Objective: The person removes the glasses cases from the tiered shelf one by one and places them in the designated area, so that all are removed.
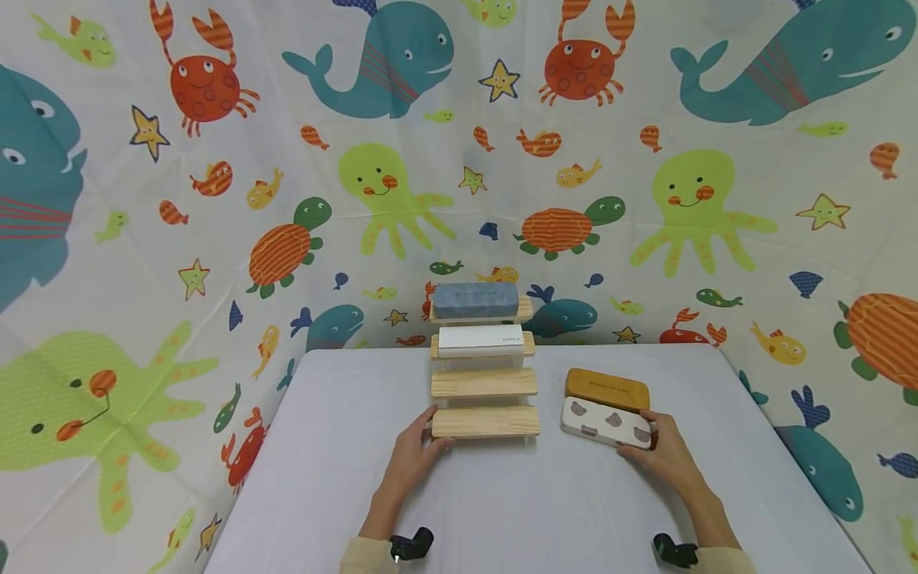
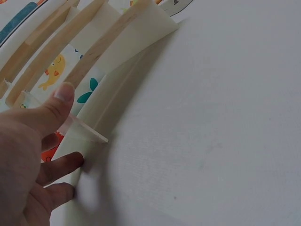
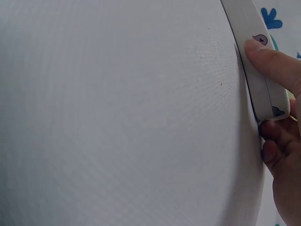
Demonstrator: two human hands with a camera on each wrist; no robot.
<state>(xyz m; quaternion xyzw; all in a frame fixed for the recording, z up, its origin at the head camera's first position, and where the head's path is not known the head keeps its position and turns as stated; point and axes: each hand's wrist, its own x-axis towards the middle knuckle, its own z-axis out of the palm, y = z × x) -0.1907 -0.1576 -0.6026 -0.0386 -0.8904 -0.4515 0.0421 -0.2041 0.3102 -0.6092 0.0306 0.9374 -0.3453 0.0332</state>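
A tiered rack [image 1: 485, 422] with pale wooden steps and clear supports stands on the table. My left hand [image 1: 412, 456] grips the left end of its lowest step. In the left wrist view the thumb lies on the wood's front edge, with the other fingers beside the side support. A white glasses case [image 1: 602, 421] with grey-brown bear heads lies right of the rack. My right hand [image 1: 668, 456] holds that case by its right end, thumb on the near side; the farther fingers are partly hidden.
A mustard case [image 1: 606, 388] lies just behind the white one. On the rack's upper steps sit a blue case [image 1: 476, 301] and a white box [image 1: 480, 341]. A sea-animal curtain [image 1: 473, 104] hangs behind the white-covered table [image 1: 344, 430].
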